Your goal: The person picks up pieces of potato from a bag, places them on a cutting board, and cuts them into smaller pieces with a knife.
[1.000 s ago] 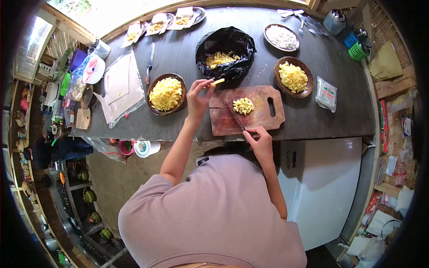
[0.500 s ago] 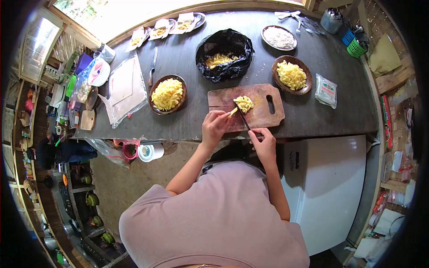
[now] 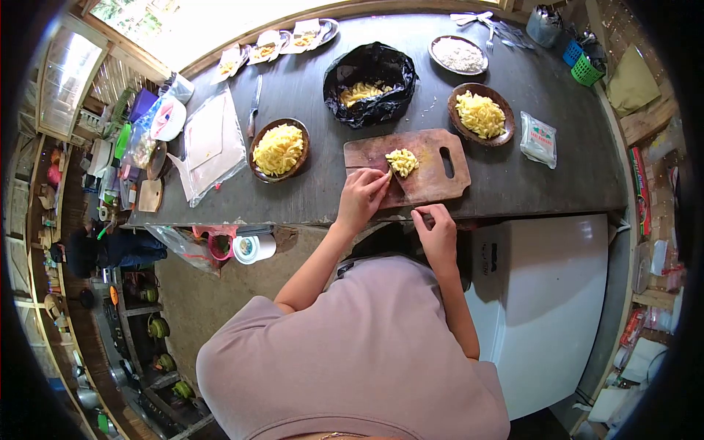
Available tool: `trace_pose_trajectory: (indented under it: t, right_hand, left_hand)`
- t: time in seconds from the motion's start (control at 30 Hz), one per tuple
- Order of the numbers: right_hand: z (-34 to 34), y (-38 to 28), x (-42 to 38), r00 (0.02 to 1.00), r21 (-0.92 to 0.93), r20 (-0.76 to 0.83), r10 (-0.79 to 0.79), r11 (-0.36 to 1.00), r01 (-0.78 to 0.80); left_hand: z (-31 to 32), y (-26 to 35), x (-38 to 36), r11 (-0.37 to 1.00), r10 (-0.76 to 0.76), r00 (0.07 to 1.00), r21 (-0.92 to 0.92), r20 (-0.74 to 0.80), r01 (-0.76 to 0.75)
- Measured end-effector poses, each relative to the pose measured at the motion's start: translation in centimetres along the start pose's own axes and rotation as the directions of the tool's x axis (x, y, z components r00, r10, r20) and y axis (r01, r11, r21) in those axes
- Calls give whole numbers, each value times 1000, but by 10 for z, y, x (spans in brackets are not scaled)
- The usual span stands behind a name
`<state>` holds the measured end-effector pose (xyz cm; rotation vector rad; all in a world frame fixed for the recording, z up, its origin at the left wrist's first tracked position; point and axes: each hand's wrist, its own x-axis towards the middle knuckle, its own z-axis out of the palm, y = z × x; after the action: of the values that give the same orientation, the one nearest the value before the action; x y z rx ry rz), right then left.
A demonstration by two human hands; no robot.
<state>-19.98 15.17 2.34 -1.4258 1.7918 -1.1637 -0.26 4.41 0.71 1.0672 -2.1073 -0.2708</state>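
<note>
On the wooden cutting board (image 3: 429,192) lies a small heap of chopped yellow pieces (image 3: 402,162), which look like potato. At the heap's left edge my left hand (image 3: 363,198) is closed, its fingertips pinching a yellow strip mostly hidden by the fingers. My right hand (image 3: 438,233) is closed just off the board's near edge, thumb and fingers pinched on the knife, whose blade hardly shows from this angle. Bowls of yellow strips stand to both sides: a left bowl (image 3: 303,163) and a right bowl (image 3: 506,134). Behind the board sits a black plastic bag (image 3: 345,70) holding more strips.
At the back right stands a plate of white flour-like stuff (image 3: 458,54), with a white packet (image 3: 538,139) nearer. Another knife (image 3: 254,106) and plastic-wrapped sheets (image 3: 213,147) lie at left. A white appliance (image 3: 543,293) stands below the table at right.
My left hand has moved up to the heap with its strip. My right hand has drawn slightly down and right, and the dark blade no longer shows across the board.
</note>
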Motion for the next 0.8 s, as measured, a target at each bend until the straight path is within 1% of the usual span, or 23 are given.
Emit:
trace_pose_trajectory:
  t: [0.03, 0.17, 0.2, 0.37, 0.43, 0.5, 0.6, 0.73, 0.8]
  right_hand:
    - [-1, -2, -1, 1000, 0, -6, 1, 1000, -1]
    - [-1, -3, -7, 998, -47, -44, -42, 998, 40]
    - [-1, -3, -8, 996, -74, -57, -65, 995, 60]
    - [4, -8, -13, 998, -69, -57, -35, 997, 31]
    - [7, -6, -12, 998, -75, -53, -29, 997, 25]
    - [9, -5, -9, 994, -141, -65, -91, 987, 81]
    - [6, -12, -10, 996, -147, -67, -67, 987, 57]
    - [6, -15, -16, 993, -189, -79, -88, 979, 71]
    - [4, -17, -18, 997, -156, -64, -50, 987, 39]
  left_hand:
    - [2, -1, 2, 1000, 15, 999, 20, 37, -16]
    - [3, 2, 2, 1000, 11, 998, 26, 62, -13]
    - [3, 2, 2, 999, 9, 998, 36, 60, -11]
    - [9, 2, -1, 998, 3, 999, 59, 45, -6]
    - [12, 3, -3, 996, -5, 1000, 84, 11, 4]
    - [14, 2, -5, 996, -13, 1000, 85, 0, 13]
    - [15, 1, -6, 996, -28, 1000, 90, -13, 30]
    - [17, 0, -9, 995, -71, 997, 72, -12, 72]
    - [17, 0, -9, 995, -64, 998, 73, -21, 65]
